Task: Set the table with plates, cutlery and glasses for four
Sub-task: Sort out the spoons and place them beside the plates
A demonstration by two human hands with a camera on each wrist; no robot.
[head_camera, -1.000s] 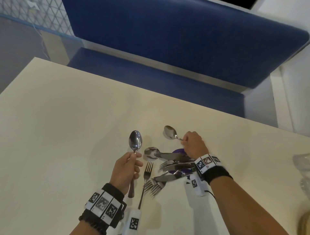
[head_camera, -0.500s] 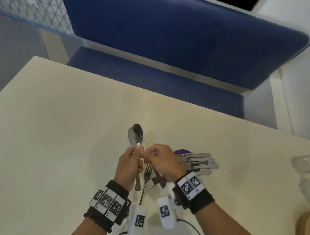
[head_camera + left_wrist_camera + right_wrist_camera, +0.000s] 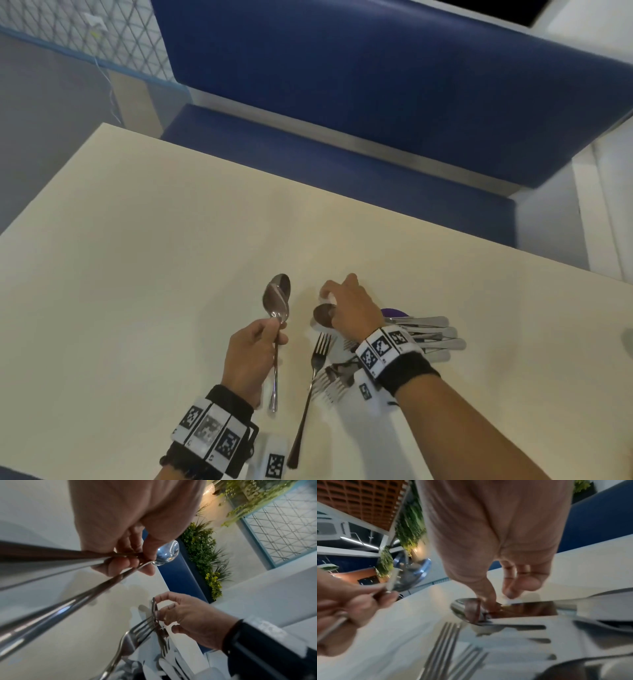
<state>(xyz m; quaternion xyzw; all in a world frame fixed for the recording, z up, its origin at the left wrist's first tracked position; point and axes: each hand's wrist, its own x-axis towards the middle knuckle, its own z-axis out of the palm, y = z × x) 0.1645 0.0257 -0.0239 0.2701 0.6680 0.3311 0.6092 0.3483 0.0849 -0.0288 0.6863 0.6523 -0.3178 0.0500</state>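
My left hand grips the handles of two spoons and holds them upright above the cream table; the left wrist view shows both handles running through its fingers. To its right a cutlery pile lies on the table: forks, knives and one spoon. My right hand is down on that lying spoon, its thumb tip in the bowl and its index finger curled at the far rim, pinching it.
A purple object peeks out from under the knives. A blue bench runs along the table's far edge. A grey edge of glassware shows at the far right.
My right hand lifted a spoon from the pile and passed it into my left hand beside the first spoon. It then went back to the pile and came down on another spoon.
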